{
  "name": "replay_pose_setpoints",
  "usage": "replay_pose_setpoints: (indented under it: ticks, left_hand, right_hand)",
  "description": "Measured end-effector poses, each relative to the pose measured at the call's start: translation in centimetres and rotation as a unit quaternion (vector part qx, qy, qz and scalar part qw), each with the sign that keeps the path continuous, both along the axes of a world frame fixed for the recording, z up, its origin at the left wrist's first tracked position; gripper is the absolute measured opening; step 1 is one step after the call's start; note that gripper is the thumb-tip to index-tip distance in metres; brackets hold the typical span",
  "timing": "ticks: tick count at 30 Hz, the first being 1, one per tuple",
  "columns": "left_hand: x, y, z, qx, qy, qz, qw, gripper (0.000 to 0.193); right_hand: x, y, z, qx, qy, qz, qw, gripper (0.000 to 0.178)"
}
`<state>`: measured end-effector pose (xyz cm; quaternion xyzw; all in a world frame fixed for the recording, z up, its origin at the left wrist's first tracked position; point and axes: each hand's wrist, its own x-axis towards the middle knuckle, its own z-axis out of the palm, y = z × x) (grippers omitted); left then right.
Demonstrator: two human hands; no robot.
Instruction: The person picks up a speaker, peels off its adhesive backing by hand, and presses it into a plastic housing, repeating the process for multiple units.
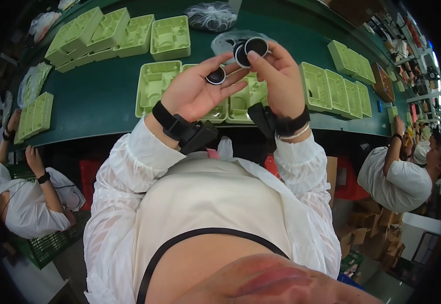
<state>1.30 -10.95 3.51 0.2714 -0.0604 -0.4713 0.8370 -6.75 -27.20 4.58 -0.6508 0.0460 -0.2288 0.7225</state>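
Observation:
Above the green table, my left hand [194, 92] is turned palm up, with one black disc with a pale rim [216, 75] held at its fingers. My right hand [284, 83] pinches a black round piece with a silvery rim [256, 45] under its thumb. A second dark round piece [240, 55] overlaps it, between the fingertips of both hands. Directly below lie light green compartment trays [152, 76], partly covered by my hands. Just behind the fingers, a clear plastic bag [221, 43] holds round pieces that are hard to make out.
Stacked green trays [86, 30] line the back left, and another tray [170, 38] stands beside them. A bag of round rimmed pieces [211, 16] lies at the back. More trays [315, 86] sit at the right. Co-workers [32, 197] are seated on both sides.

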Motion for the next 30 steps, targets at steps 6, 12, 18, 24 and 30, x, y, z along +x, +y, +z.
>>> replay_pose_setpoints:
  ticks: [6,12,18,24,30]
  left_hand:
    - [-0.5,3.5,-2.3,-0.109,0.058,-0.065,0.99,0.04]
    - [-1.8,5.5,-3.9,-0.076,0.109,-0.012,0.991,0.038]
    - [-2.2,6.5,-3.9,-0.026,0.092,0.02,0.995,0.035]
    - [-2.0,6.9,-5.0,-0.049,0.074,-0.013,0.996,0.034]
    - [-2.6,7.4,-4.7,-0.038,0.054,-0.028,0.997,0.031]
  right_hand:
    - [-1.9,5.1,-2.1,-0.09,0.035,0.035,0.995,0.025]
    - [-2.0,6.5,-4.0,-0.392,-0.051,-0.096,0.914,0.022]
    - [-3.3,7.4,-3.2,-0.156,0.013,-0.075,0.985,0.023]
    - [-3.2,7.5,-3.7,-0.291,-0.003,-0.068,0.954,0.022]
    - [-3.0,7.5,-4.3,-0.429,-0.063,-0.107,0.895,0.017]
